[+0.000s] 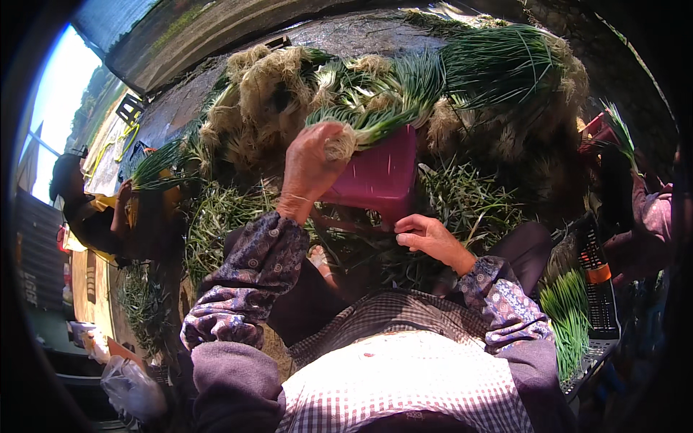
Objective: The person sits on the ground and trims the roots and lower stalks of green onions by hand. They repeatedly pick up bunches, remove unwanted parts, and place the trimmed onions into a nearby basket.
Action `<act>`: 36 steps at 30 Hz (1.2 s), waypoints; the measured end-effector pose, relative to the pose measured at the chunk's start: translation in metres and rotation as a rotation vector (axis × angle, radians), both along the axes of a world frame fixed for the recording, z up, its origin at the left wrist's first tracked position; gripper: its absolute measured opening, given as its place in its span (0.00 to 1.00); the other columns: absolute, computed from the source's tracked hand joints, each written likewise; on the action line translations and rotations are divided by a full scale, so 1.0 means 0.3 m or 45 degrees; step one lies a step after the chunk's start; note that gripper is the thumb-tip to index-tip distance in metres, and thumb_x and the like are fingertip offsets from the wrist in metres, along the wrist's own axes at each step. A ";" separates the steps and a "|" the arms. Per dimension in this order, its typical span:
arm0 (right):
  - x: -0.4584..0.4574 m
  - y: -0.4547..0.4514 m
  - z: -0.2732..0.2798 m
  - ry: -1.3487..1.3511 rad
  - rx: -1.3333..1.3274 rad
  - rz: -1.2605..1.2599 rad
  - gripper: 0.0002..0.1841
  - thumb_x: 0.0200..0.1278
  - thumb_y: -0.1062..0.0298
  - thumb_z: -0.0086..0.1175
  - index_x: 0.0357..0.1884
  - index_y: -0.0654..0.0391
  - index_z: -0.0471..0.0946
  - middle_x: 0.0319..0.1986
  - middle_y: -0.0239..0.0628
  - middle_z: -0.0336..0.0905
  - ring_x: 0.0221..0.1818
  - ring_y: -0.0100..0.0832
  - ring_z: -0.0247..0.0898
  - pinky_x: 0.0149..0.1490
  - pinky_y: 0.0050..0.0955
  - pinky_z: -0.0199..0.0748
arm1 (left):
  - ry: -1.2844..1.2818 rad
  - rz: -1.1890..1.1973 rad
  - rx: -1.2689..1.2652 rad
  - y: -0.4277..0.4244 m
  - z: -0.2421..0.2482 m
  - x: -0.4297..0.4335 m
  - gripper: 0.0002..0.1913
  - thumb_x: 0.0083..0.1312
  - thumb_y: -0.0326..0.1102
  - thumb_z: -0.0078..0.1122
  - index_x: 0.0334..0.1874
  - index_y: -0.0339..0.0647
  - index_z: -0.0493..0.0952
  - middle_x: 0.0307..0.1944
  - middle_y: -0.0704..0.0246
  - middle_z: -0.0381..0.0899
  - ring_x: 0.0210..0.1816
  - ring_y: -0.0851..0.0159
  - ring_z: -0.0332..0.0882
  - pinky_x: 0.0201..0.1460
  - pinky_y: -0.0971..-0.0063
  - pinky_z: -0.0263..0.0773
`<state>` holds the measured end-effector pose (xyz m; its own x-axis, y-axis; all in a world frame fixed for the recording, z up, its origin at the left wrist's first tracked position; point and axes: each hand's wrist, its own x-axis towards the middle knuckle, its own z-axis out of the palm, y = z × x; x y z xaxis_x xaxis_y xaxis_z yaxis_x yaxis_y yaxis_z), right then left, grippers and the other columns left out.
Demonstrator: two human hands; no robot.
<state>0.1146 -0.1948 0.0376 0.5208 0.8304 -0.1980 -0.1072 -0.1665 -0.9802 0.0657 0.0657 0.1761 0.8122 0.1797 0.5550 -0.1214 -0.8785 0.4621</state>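
Note:
My left hand (pixel 316 159) is closed around the pale, rooted end of a small bunch of green onions (pixel 379 127), above a pink plastic stool (pixel 373 176). The bunch's green leaves spread over the stool's far edge. Lower down, beside the stool's near right corner, my right hand (pixel 430 238) has its fingers apart and holds nothing. Beyond the stool lies a big heap of green onions with tangled pale roots (pixel 270 92). A thick bundle with long dark green leaves (pixel 498 65) rests at the heap's right.
Cut leaves (pixel 471 200) litter the ground around the stool. A black plastic crate (pixel 601 319) at right holds green onions (pixel 568 319). One person (pixel 135 211) at left holds green onions; another (pixel 655 211) sits at right. A plastic bag (pixel 132 387) lies lower left.

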 end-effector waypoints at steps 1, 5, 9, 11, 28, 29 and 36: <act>-0.014 0.019 0.031 0.198 0.061 0.017 0.24 0.64 0.57 0.61 0.56 0.62 0.73 0.47 0.36 0.79 0.45 0.28 0.79 0.45 0.26 0.76 | 0.120 0.048 -0.054 -0.060 -0.068 -0.049 0.24 0.43 0.23 0.70 0.45 0.43 0.77 0.46 0.63 0.81 0.50 0.54 0.77 0.54 0.66 0.73; -0.046 0.094 0.127 0.511 0.153 -0.169 0.24 0.70 0.54 0.54 0.61 0.58 0.68 0.52 0.37 0.77 0.49 0.29 0.77 0.46 0.25 0.76 | -0.016 0.123 -0.118 -0.233 -0.169 -0.200 0.22 0.47 0.20 0.68 0.46 0.40 0.76 0.47 0.61 0.79 0.54 0.50 0.73 0.56 0.64 0.70; -0.061 0.154 0.162 0.888 0.489 -0.166 0.27 0.72 0.45 0.49 0.58 0.58 0.70 0.52 0.36 0.77 0.50 0.29 0.77 0.49 0.28 0.77 | 0.009 -0.038 -0.249 -0.351 -0.187 -0.314 0.16 0.52 0.17 0.63 0.42 0.40 0.77 0.45 0.62 0.81 0.53 0.50 0.76 0.57 0.63 0.69; -0.072 0.175 0.150 0.953 0.511 -0.194 0.26 0.73 0.46 0.48 0.57 0.61 0.71 0.50 0.37 0.77 0.46 0.28 0.77 0.50 0.30 0.78 | 0.110 -0.170 -0.358 -0.389 -0.193 -0.369 0.13 0.54 0.16 0.61 0.39 0.40 0.78 0.43 0.62 0.82 0.51 0.50 0.77 0.55 0.64 0.70; -0.187 0.056 0.041 0.353 0.108 -0.191 0.28 0.61 0.77 0.60 0.64 0.65 0.66 0.51 0.34 0.76 0.53 0.25 0.71 0.58 0.25 0.70 | 0.271 -0.088 -2.461 -0.258 -0.373 -0.233 0.23 0.62 0.31 0.67 0.57 0.30 0.71 0.46 0.61 0.81 0.43 0.64 0.83 0.43 0.72 0.80; -0.179 0.039 0.043 0.290 0.088 -0.184 0.27 0.61 0.76 0.60 0.63 0.65 0.67 0.50 0.34 0.76 0.52 0.24 0.72 0.57 0.25 0.71 | 0.304 -0.074 -2.452 -0.276 -0.388 -0.212 0.23 0.62 0.31 0.67 0.56 0.30 0.72 0.45 0.62 0.81 0.42 0.64 0.83 0.43 0.72 0.80; -0.030 0.030 0.088 -0.335 0.053 -0.528 0.15 0.68 0.67 0.57 0.54 0.62 0.76 0.44 0.29 0.77 0.47 0.22 0.74 0.53 0.22 0.72 | 0.384 0.061 -2.265 -0.310 -0.401 -0.209 0.24 0.56 0.25 0.64 0.56 0.29 0.71 0.44 0.63 0.80 0.41 0.65 0.81 0.43 0.73 0.77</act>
